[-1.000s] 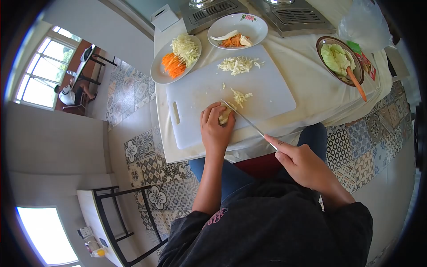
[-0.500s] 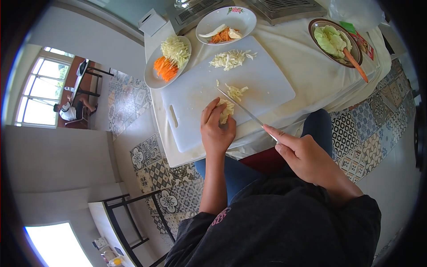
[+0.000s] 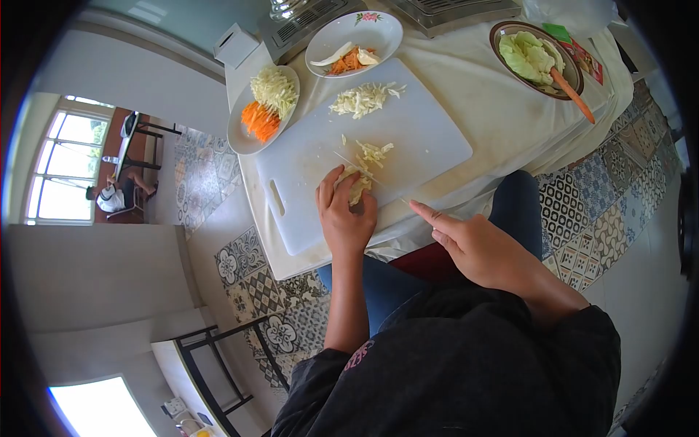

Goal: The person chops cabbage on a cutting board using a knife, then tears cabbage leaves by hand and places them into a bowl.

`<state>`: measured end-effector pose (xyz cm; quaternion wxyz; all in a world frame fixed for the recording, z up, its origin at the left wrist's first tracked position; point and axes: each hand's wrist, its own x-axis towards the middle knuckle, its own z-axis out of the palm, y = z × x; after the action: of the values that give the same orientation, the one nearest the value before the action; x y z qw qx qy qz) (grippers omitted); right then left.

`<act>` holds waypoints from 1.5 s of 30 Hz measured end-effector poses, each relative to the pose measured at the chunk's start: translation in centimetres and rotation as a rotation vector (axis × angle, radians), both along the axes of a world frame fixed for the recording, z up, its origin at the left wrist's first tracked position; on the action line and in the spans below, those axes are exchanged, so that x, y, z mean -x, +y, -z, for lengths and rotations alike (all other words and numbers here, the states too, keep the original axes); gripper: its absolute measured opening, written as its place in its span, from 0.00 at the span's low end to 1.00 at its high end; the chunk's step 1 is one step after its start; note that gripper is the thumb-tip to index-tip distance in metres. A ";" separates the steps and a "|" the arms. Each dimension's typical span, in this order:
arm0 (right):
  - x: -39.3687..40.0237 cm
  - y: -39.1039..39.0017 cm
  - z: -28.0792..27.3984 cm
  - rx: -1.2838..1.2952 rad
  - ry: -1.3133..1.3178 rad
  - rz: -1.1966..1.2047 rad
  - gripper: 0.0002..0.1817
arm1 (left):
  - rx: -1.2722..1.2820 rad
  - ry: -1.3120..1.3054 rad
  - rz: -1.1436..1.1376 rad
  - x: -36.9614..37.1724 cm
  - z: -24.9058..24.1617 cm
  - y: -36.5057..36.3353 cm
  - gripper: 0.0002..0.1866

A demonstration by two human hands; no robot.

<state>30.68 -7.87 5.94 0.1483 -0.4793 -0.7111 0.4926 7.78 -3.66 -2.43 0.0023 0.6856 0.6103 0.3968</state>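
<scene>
My left hand point(image 3: 345, 218) is closed over a pale piece of cabbage point(image 3: 360, 191) on the white cutting board point(image 3: 429, 138), its fingertips curled along the near side. In my right hand point(image 3: 470, 244) is a knife point(image 3: 355, 166), the forefinger stretched along its spine. The thin blade, seen nearly edge-on, crosses the cabbage just beyond my left fingertips. Cut strips point(image 3: 375, 154) lie beside the blade. Farther up the board sits a larger heap of pale shreds point(image 3: 366, 100).
An oval plate point(image 3: 240, 138) holds shredded carrot and cabbage. Behind the board stands a flowered bowl point(image 3: 393, 36) with vegetable pieces. At right, a brown-rimmed bowl point(image 3: 502, 62) contains cabbage leaves and a carrot point(image 3: 574, 96). Stoves point(image 3: 459, 11) line the back. A person point(image 3: 113, 198) sits far left.
The knife has shifted slightly toward my left hand and now lies across the cabbage piece. My left hand keeps its hold. The whole view has shifted a little.
</scene>
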 end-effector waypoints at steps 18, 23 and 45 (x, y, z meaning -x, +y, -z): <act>-0.2 -0.8 1.9 -0.157 0.058 -0.024 0.27 | 0.013 -0.034 0.003 0.1 0.3 0.1 0.13; 1.8 1.4 1.1 -0.072 -0.020 -0.014 0.27 | -0.013 -0.019 0.013 0.2 0.3 0.2 0.14; -2.4 -2.1 0.5 -0.133 0.064 0.000 0.26 | 0.008 -0.076 -0.013 0.0 0.2 0.1 0.15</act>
<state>33.11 -9.99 5.43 0.2024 -0.4523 -0.7373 0.4593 7.73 -3.57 -2.62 0.0256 0.6662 0.6157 0.4200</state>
